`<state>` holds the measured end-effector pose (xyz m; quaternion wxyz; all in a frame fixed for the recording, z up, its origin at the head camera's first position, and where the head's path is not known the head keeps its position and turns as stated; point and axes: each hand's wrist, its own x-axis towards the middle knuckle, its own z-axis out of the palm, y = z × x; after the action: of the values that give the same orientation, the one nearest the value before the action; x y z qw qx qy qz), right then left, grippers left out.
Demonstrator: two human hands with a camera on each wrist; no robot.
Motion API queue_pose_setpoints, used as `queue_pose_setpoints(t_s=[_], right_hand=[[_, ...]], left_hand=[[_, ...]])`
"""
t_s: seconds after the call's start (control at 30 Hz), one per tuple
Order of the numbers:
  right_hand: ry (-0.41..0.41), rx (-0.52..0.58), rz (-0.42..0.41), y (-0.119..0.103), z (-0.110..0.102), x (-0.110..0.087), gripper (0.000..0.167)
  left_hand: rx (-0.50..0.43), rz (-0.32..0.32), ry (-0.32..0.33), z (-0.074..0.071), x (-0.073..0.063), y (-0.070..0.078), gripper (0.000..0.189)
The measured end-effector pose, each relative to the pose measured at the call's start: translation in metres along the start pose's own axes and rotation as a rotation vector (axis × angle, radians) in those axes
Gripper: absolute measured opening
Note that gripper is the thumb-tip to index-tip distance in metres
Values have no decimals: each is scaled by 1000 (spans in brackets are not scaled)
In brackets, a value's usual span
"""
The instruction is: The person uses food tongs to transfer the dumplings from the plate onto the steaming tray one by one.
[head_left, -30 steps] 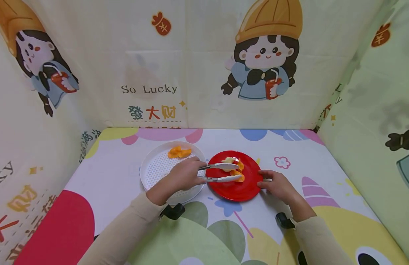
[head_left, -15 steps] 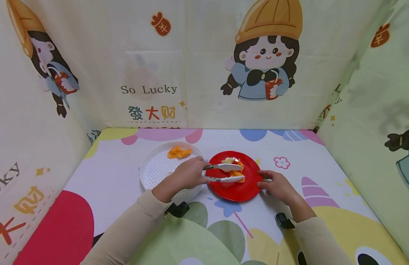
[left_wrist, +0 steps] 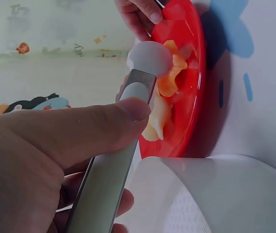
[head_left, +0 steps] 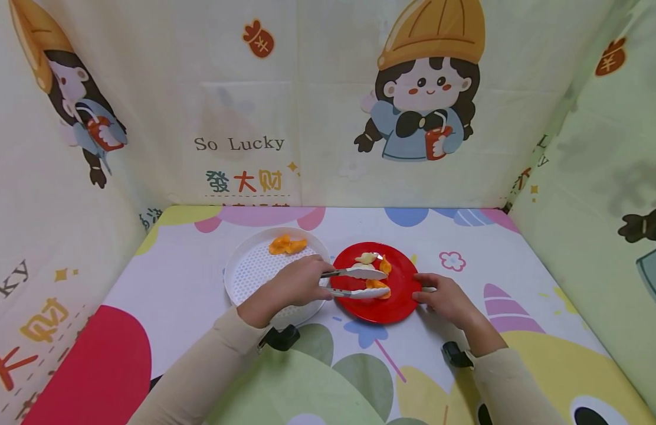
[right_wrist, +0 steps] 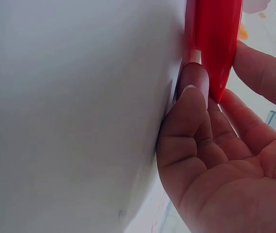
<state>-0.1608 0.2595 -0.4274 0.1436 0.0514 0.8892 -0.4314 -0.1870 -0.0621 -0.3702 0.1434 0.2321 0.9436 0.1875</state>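
Hands are both occupied: tongs (left_wrist: 105, 187), their tips parted, are gripped by the left hand (head_left: 296, 282), and the right rim of the red plate (head_left: 360, 310) is pinched by the right hand (head_left: 446, 299). The plate is best kept still and the tips set evenly astride the orange piece (head_left: 376, 284) before a gentle squeeze. That piece, bright and crumpled-looking, is seen near the plate's middle; pale pieces (head_left: 367, 258) are set toward its far rim.

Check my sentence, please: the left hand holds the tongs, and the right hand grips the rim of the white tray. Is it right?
Not quite: the right hand grips the rim of the red plate, not of the white tray, as the head view shows. The left hand does hold the tongs.
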Motion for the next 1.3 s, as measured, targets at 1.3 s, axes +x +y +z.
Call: queue_pose_setpoints(t_s=[1.3], right_hand=[[-6, 4, 13, -1, 1, 1, 67]], left_hand=[[7, 22, 34, 1, -9, -9, 48]])
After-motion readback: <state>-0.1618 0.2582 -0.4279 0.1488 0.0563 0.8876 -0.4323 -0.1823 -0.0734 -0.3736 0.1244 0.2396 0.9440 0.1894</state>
